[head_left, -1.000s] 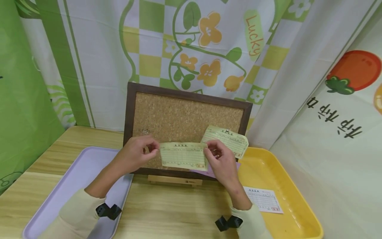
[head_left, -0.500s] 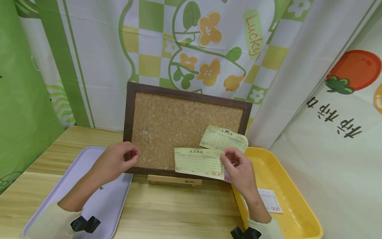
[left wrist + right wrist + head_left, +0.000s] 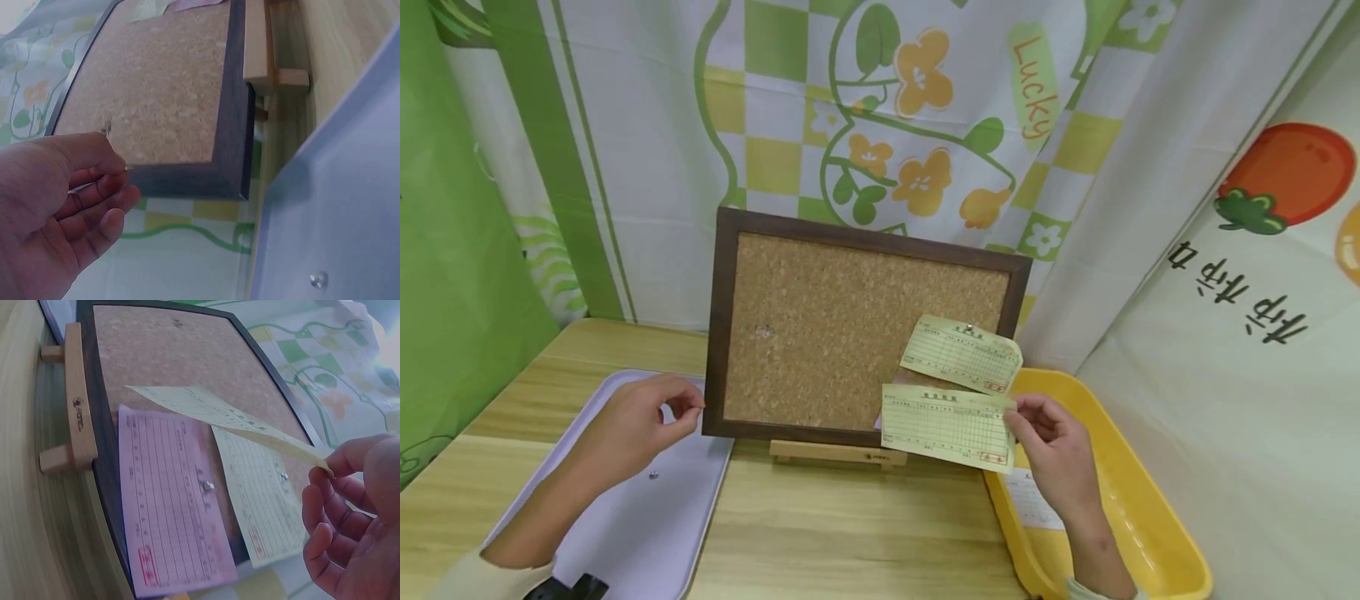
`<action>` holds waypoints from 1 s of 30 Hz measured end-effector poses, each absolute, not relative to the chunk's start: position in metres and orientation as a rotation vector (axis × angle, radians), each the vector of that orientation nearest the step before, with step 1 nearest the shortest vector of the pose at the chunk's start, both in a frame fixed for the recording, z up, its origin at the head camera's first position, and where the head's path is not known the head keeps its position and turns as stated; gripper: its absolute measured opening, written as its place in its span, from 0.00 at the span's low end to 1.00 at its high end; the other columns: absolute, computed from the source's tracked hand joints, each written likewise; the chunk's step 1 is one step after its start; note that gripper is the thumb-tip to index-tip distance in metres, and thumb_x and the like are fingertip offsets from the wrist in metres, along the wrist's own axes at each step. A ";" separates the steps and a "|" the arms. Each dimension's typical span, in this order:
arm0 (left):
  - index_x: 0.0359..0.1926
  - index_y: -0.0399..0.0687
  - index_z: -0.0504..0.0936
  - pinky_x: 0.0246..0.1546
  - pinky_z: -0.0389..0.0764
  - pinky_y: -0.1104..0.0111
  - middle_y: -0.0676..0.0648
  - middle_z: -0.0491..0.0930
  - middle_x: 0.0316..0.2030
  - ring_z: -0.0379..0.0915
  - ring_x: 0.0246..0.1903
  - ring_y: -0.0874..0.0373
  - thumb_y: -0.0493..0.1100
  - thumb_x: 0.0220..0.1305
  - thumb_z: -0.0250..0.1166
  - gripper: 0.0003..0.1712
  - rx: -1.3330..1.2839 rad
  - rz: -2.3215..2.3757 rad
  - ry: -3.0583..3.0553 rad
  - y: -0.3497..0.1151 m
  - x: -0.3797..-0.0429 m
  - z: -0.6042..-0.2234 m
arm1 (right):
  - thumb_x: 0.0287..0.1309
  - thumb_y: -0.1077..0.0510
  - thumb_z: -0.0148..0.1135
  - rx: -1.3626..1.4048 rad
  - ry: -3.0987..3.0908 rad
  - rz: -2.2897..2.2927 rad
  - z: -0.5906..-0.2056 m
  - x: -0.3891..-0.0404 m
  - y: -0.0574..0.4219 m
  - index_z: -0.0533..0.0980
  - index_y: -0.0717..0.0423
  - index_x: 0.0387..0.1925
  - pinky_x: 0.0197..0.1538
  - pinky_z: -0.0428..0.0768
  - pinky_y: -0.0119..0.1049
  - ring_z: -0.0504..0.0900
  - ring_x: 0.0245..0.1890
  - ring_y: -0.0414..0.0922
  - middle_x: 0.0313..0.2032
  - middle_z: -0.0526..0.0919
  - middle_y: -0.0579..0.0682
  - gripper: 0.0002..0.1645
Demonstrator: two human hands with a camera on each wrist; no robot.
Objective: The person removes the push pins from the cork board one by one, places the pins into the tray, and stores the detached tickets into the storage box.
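My right hand pinches the upper right corner of a pale yellow receipt slip, held in front of the corkboard's lower right. Behind it, another yellow receipt and a pink receipt are fixed to the corkboard with push pins. My left hand is near the board's lower left corner, above the lilac tray. Its thumb and forefinger pinch a push pin; only a small metallic tip shows, the rest being hidden by the fingers.
The lilac tray holds a loose push pin. Clear pins sit on the board's left. A yellow tray with a white receipt stands right. A wooden stand supports the board.
The left hand has let go of the slip's left end and moved left and down towards the tray. My right hand has carried the slip right and slightly down.
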State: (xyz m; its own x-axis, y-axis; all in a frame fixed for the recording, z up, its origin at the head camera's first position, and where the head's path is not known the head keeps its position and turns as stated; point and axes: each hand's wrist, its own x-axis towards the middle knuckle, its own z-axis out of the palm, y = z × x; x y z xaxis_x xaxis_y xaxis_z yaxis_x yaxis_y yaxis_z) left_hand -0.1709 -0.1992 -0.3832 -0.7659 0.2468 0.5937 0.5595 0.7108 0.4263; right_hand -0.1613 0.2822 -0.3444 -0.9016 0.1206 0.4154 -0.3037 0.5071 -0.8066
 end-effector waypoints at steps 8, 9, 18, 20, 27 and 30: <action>0.28 0.57 0.82 0.26 0.73 0.71 0.66 0.76 0.26 0.71 0.27 0.70 0.28 0.51 0.72 0.16 -0.552 -0.777 -2.472 -0.227 -0.165 -0.398 | 0.68 0.60 0.67 0.008 -2.353 1.370 -0.350 -0.153 0.316 0.81 0.64 0.48 0.36 0.78 0.27 0.81 0.35 0.37 0.36 0.84 0.44 0.12; 0.28 0.56 0.82 0.26 0.73 0.71 0.66 0.76 0.26 0.71 0.27 0.70 0.28 0.51 0.72 0.16 -0.542 -0.779 -2.480 -0.230 -0.164 -0.399 | 0.68 0.60 0.67 -0.008 -2.359 1.370 -0.351 -0.152 0.320 0.81 0.65 0.48 0.35 0.78 0.27 0.81 0.35 0.36 0.36 0.84 0.44 0.12; 0.28 0.55 0.82 0.26 0.72 0.75 0.65 0.77 0.25 0.71 0.26 0.71 0.27 0.51 0.72 0.15 -0.499 -0.827 -2.513 -0.251 -0.164 -0.409 | 0.70 0.57 0.66 -0.136 -2.403 1.306 -0.359 -0.143 0.356 0.79 0.65 0.50 0.32 0.76 0.28 0.79 0.32 0.36 0.34 0.83 0.38 0.15; 0.28 0.54 0.83 0.26 0.71 0.75 0.65 0.77 0.25 0.71 0.25 0.71 0.27 0.50 0.72 0.15 -0.492 -0.841 -2.521 -0.255 -0.164 -0.412 | 0.70 0.57 0.66 -0.162 -2.411 1.291 -0.361 -0.142 0.362 0.79 0.65 0.50 0.31 0.76 0.28 0.78 0.32 0.36 0.33 0.83 0.37 0.15; 0.28 0.52 0.83 0.25 0.72 0.73 0.64 0.77 0.24 0.70 0.25 0.72 0.28 0.50 0.73 0.13 -0.473 -0.821 -2.579 -0.262 -0.165 -0.419 | 0.70 0.57 0.66 -0.253 -2.445 1.266 -0.366 -0.140 0.378 0.79 0.66 0.49 0.29 0.76 0.29 0.77 0.30 0.36 0.31 0.82 0.37 0.15; 0.28 0.51 0.83 0.25 0.73 0.72 0.64 0.76 0.24 0.70 0.25 0.73 0.29 0.50 0.73 0.12 -0.472 -0.820 -2.602 -0.264 -0.166 -0.422 | 0.70 0.56 0.65 -0.293 -2.470 1.247 -0.369 -0.140 0.385 0.79 0.66 0.50 0.30 0.76 0.30 0.77 0.30 0.36 0.31 0.82 0.37 0.16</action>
